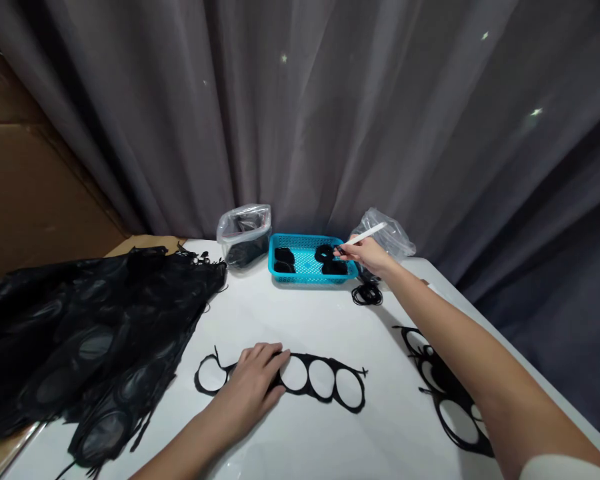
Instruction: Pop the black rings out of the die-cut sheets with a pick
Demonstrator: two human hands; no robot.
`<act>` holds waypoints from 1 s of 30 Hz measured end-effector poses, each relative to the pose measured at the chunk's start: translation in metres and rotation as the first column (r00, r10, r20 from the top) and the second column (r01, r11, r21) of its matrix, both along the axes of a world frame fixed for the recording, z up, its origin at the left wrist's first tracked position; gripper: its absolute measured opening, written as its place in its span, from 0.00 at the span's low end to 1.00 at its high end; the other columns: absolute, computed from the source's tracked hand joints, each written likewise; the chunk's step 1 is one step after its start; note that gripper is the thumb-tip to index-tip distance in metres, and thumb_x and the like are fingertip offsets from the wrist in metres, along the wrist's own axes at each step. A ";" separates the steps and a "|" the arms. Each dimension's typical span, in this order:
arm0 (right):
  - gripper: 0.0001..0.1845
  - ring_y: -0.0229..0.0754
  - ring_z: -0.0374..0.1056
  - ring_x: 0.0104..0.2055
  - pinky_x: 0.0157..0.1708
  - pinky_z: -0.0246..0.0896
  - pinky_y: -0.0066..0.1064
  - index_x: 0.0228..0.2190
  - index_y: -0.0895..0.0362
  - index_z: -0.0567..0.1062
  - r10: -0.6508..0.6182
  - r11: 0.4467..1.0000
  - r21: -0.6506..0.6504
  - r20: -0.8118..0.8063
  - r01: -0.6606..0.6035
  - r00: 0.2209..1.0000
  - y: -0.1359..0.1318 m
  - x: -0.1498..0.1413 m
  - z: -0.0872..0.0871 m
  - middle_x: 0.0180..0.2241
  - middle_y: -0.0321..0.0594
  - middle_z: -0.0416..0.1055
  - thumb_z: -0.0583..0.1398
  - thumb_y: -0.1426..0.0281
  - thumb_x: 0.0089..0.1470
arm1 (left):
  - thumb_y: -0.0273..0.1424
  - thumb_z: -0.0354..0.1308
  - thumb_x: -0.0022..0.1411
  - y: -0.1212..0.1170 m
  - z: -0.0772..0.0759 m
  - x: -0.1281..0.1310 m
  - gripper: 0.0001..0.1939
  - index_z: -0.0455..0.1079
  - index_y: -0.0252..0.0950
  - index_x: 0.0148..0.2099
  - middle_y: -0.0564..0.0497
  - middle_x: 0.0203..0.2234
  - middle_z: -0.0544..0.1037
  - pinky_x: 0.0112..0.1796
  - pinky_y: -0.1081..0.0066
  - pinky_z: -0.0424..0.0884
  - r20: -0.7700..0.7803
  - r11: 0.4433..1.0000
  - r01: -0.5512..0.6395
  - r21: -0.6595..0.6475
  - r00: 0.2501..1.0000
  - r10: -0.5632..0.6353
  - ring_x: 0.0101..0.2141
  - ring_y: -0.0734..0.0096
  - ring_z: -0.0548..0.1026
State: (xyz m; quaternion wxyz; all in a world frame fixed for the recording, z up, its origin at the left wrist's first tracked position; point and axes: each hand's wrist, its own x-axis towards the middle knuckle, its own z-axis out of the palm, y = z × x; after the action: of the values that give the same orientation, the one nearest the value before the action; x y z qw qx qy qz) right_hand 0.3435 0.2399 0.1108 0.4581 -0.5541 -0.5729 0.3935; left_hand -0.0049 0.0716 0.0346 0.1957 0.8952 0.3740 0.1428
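Observation:
My left hand lies with its fingers stretched over a black strip of joined rings, pressing it on the white table. Large round openings run along the strip, and thin cord ends stick out at both ends. Over the right side of a blue plastic basket, my right hand is closed around a slim white pen-like stick. Its fingertips are at a black coiled loop in the basket; whether they grip it I cannot tell. Small black pieces lie in the basket's left side.
A heap of black ringed material covers the table's left. A clear bag with black contents stands left of the basket, another clear bag behind my right hand. Black cord loops and more ringed strips lie to the right.

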 end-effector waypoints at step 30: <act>0.16 0.46 0.71 0.42 0.43 0.65 0.39 0.28 0.56 0.69 0.355 0.933 0.023 0.075 -0.358 0.932 -0.162 -0.049 -0.005 0.47 0.49 0.73 0.61 0.57 0.56 | 0.27 0.59 0.55 -0.014 0.074 0.022 0.07 0.73 0.33 0.38 0.52 0.31 0.77 0.35 0.73 0.68 0.532 0.712 0.125 -0.691 0.755 0.383 0.30 0.72 0.75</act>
State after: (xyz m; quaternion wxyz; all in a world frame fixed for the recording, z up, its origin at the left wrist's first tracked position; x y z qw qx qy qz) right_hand 0.2945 0.0776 0.1063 0.3688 -0.4460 -0.6867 0.4400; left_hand 0.0173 0.0571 0.1082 0.6185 0.6200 0.3750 0.3041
